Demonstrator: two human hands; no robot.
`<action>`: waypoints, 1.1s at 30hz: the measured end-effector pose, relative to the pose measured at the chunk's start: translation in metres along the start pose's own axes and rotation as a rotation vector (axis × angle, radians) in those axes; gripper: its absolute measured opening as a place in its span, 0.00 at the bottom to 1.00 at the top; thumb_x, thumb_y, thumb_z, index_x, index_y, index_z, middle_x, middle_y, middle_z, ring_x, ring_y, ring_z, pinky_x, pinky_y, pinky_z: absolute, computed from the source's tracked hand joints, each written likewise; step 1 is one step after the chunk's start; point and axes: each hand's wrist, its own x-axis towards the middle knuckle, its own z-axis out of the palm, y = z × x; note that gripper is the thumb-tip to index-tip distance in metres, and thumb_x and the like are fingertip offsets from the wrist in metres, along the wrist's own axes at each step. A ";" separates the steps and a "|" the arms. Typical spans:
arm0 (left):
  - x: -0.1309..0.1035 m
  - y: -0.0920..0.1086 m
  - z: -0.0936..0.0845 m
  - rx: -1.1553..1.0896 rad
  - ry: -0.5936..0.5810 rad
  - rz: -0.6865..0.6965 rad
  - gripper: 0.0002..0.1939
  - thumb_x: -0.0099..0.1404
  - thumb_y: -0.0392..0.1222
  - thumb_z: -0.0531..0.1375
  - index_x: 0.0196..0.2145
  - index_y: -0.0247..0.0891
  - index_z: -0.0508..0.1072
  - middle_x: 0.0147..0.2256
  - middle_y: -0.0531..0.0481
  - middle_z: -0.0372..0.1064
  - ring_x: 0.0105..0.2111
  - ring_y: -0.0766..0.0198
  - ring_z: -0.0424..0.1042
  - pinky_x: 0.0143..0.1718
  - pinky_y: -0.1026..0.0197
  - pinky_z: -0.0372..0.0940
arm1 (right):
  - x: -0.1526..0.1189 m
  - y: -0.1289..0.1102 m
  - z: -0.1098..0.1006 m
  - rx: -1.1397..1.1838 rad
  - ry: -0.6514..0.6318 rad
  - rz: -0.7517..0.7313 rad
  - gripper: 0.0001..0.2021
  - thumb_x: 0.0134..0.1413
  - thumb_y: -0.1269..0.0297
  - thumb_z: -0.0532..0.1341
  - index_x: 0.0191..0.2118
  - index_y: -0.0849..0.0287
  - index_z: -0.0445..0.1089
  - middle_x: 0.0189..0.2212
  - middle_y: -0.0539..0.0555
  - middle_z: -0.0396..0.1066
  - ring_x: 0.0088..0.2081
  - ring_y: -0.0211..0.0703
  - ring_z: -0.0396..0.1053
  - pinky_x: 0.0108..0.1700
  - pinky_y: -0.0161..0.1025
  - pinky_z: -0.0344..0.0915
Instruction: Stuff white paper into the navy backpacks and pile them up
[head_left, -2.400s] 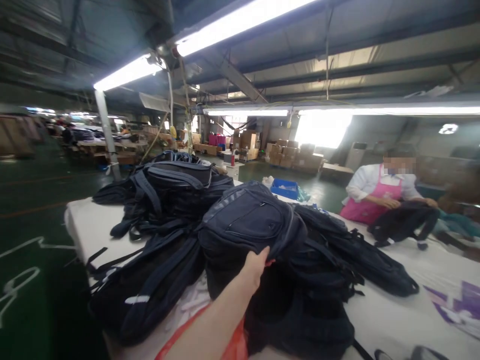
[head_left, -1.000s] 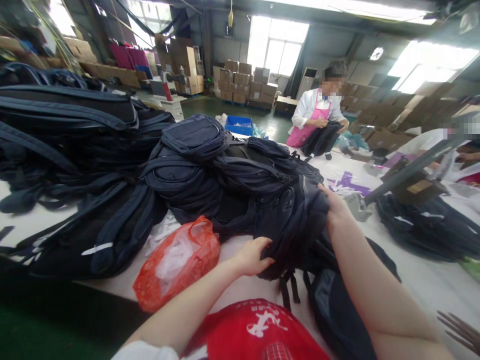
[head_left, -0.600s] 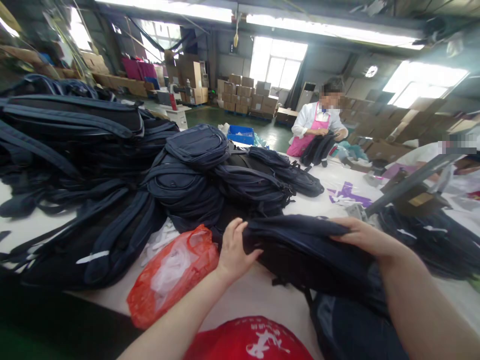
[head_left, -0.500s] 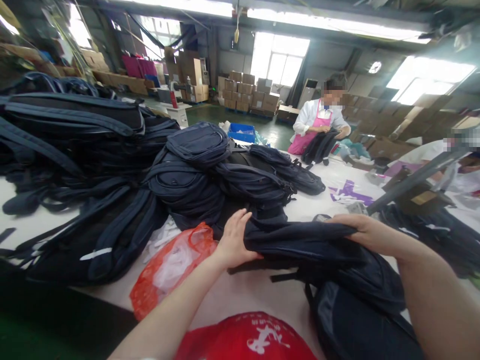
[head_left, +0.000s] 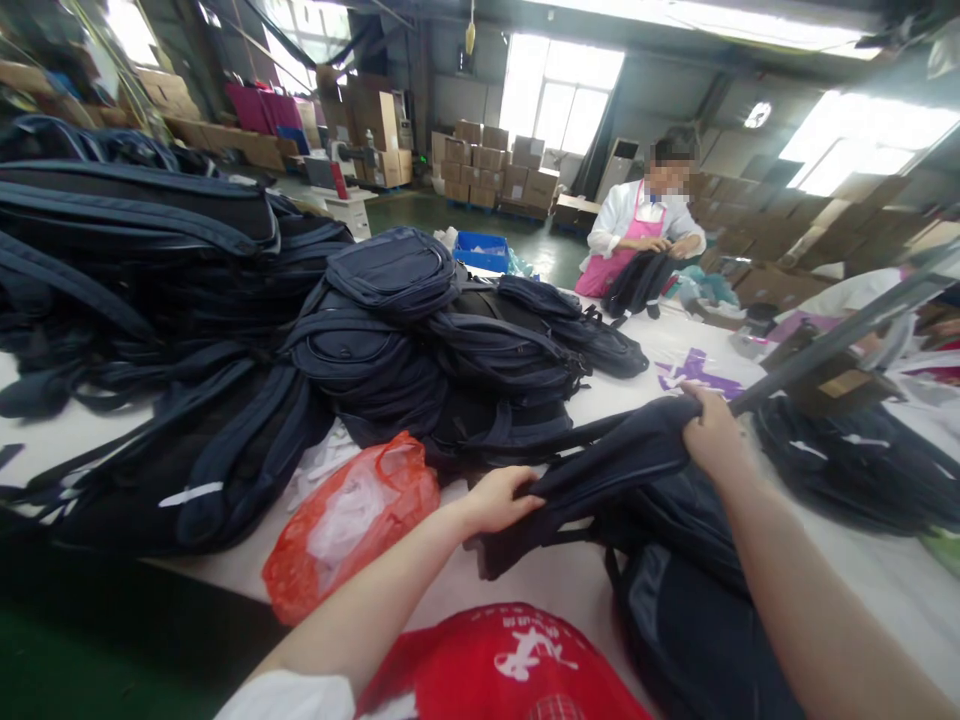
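Note:
A dark navy backpack (head_left: 615, 450) is stretched slantwise between my two hands over the white table. My left hand (head_left: 504, 500) is closed on its lower left end, thumb and fingers pinching the fabric. At the upper right end, my right hand (head_left: 711, 432) grips the edge with its fingers folded round it. Just below lies another dark backpack (head_left: 690, 620), partly hidden by my right forearm. An orange-red plastic bag (head_left: 349, 530) with white pieces inside rests left of my left hand.
Navy backpacks are piled on the table's left (head_left: 135, 220) and centre (head_left: 390, 270). A grey metal bar (head_left: 832, 335) slants across the right, near more dark bags (head_left: 855, 460). Purple strips (head_left: 697, 372) lie beyond my right hand. Across the table, a person in a pink apron (head_left: 637, 240) handles a dark bag.
My right hand has risen and turned, lifting its end of the backpack into a slant. My left hand has moved slightly right and down with the other end. The view has tilted slightly downward.

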 end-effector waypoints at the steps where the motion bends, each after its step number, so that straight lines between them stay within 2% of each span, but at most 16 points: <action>1: 0.000 0.000 0.002 0.029 0.026 0.012 0.12 0.64 0.45 0.59 0.43 0.40 0.75 0.42 0.48 0.75 0.42 0.57 0.72 0.45 0.59 0.65 | -0.004 -0.004 0.001 -0.012 0.029 0.035 0.26 0.51 0.63 0.52 0.54 0.70 0.67 0.50 0.70 0.69 0.54 0.64 0.66 0.57 0.62 0.61; 3: 0.000 -0.002 0.006 0.058 0.076 0.017 0.12 0.65 0.44 0.58 0.44 0.40 0.75 0.43 0.48 0.75 0.44 0.57 0.72 0.47 0.58 0.64 | -0.018 -0.017 -0.003 -0.023 0.132 0.050 0.27 0.51 0.62 0.54 0.57 0.70 0.64 0.52 0.70 0.68 0.56 0.63 0.65 0.58 0.62 0.60; 5: -0.001 -0.005 0.010 0.039 0.120 -0.001 0.12 0.65 0.44 0.58 0.44 0.41 0.75 0.44 0.48 0.75 0.45 0.57 0.72 0.48 0.58 0.64 | -0.040 -0.038 -0.011 0.020 0.233 -0.053 0.26 0.53 0.62 0.56 0.57 0.66 0.64 0.52 0.67 0.68 0.56 0.60 0.64 0.59 0.60 0.60; 6: -0.001 -0.007 0.013 0.019 0.141 -0.018 0.12 0.64 0.44 0.58 0.44 0.40 0.75 0.43 0.48 0.76 0.44 0.57 0.73 0.47 0.59 0.65 | -0.053 -0.049 -0.015 0.057 0.239 -0.138 0.24 0.54 0.63 0.56 0.57 0.63 0.65 0.53 0.64 0.68 0.57 0.58 0.64 0.60 0.58 0.60; 7: -0.001 -0.008 0.014 -0.002 0.161 -0.038 0.12 0.64 0.45 0.59 0.43 0.40 0.76 0.42 0.49 0.76 0.43 0.57 0.73 0.46 0.59 0.65 | -0.067 -0.061 -0.018 0.094 0.198 -0.232 0.22 0.56 0.63 0.57 0.56 0.59 0.66 0.54 0.62 0.68 0.57 0.56 0.64 0.61 0.56 0.60; 9: 0.000 -0.010 0.017 -0.034 0.187 -0.072 0.11 0.63 0.46 0.60 0.41 0.40 0.76 0.41 0.49 0.76 0.42 0.58 0.73 0.44 0.59 0.66 | -0.094 -0.080 -0.020 0.107 0.035 -0.408 0.20 0.57 0.62 0.58 0.56 0.54 0.66 0.58 0.59 0.65 0.60 0.56 0.61 0.62 0.56 0.59; 11: 0.001 -0.009 0.017 -0.049 0.192 -0.081 0.11 0.63 0.47 0.60 0.40 0.40 0.77 0.40 0.49 0.76 0.41 0.58 0.74 0.44 0.59 0.66 | -0.112 -0.089 -0.015 0.021 -0.097 -0.517 0.21 0.58 0.61 0.58 0.57 0.52 0.66 0.63 0.56 0.59 0.64 0.58 0.55 0.63 0.60 0.55; 12: 0.002 -0.008 0.017 -0.054 0.194 -0.078 0.11 0.63 0.47 0.60 0.40 0.40 0.77 0.40 0.49 0.76 0.41 0.58 0.74 0.45 0.58 0.66 | -0.116 -0.090 -0.010 -0.037 -0.119 -0.543 0.20 0.58 0.61 0.58 0.56 0.51 0.67 0.64 0.56 0.57 0.65 0.60 0.53 0.64 0.62 0.53; 15: 0.003 -0.003 0.016 -0.062 0.213 -0.051 0.15 0.62 0.48 0.62 0.45 0.40 0.75 0.44 0.47 0.75 0.44 0.57 0.73 0.49 0.56 0.66 | -0.112 -0.080 0.005 -0.133 -0.103 -0.539 0.15 0.61 0.60 0.58 0.52 0.51 0.71 0.66 0.54 0.55 0.66 0.59 0.51 0.64 0.62 0.51; 18: 0.003 0.001 0.018 -0.031 0.220 0.004 0.30 0.55 0.48 0.67 0.55 0.40 0.69 0.53 0.44 0.70 0.52 0.53 0.70 0.56 0.53 0.64 | -0.094 -0.067 0.017 -0.121 -0.083 -0.504 0.13 0.61 0.61 0.57 0.49 0.52 0.73 0.65 0.55 0.56 0.66 0.58 0.52 0.64 0.60 0.53; 20: 0.005 0.000 0.022 0.014 0.236 -0.006 0.38 0.52 0.47 0.69 0.59 0.38 0.65 0.56 0.41 0.67 0.55 0.50 0.67 0.59 0.50 0.61 | -0.083 -0.063 0.023 -0.103 -0.083 -0.485 0.12 0.62 0.63 0.56 0.47 0.52 0.74 0.64 0.54 0.58 0.66 0.57 0.52 0.64 0.59 0.54; 22: 0.008 -0.004 0.025 0.051 0.270 -0.069 0.34 0.54 0.45 0.68 0.57 0.37 0.66 0.55 0.40 0.68 0.54 0.49 0.68 0.59 0.48 0.61 | -0.076 -0.064 0.029 -0.082 -0.078 -0.473 0.12 0.62 0.64 0.55 0.46 0.51 0.74 0.63 0.54 0.59 0.65 0.55 0.54 0.64 0.59 0.53; 25: 0.014 -0.013 0.026 0.004 0.299 -0.124 0.15 0.63 0.43 0.59 0.48 0.38 0.73 0.46 0.44 0.75 0.47 0.53 0.73 0.51 0.52 0.66 | -0.073 -0.066 0.035 -0.045 -0.057 -0.462 0.12 0.62 0.64 0.55 0.45 0.51 0.74 0.63 0.54 0.59 0.65 0.54 0.54 0.65 0.60 0.52; 26: 0.016 -0.016 0.025 -0.035 0.303 -0.128 0.12 0.65 0.42 0.56 0.45 0.39 0.74 0.44 0.45 0.76 0.45 0.55 0.74 0.49 0.54 0.66 | -0.074 -0.067 0.036 -0.032 -0.052 -0.458 0.11 0.62 0.63 0.55 0.44 0.52 0.74 0.63 0.53 0.59 0.65 0.55 0.54 0.64 0.60 0.52; 31: 0.015 -0.024 0.025 -0.247 0.270 -0.148 0.11 0.67 0.44 0.54 0.38 0.39 0.75 0.38 0.51 0.77 0.40 0.59 0.74 0.43 0.60 0.67 | -0.085 -0.064 0.037 0.032 -0.063 -0.432 0.10 0.62 0.60 0.55 0.41 0.52 0.73 0.65 0.53 0.56 0.66 0.56 0.51 0.65 0.62 0.51; 33: 0.011 -0.024 0.028 -0.210 0.274 -0.173 0.11 0.65 0.46 0.56 0.37 0.39 0.75 0.37 0.50 0.76 0.39 0.59 0.74 0.43 0.60 0.66 | -0.089 -0.061 0.038 0.049 -0.033 -0.403 0.10 0.62 0.58 0.56 0.40 0.53 0.73 0.64 0.54 0.57 0.66 0.57 0.52 0.65 0.62 0.50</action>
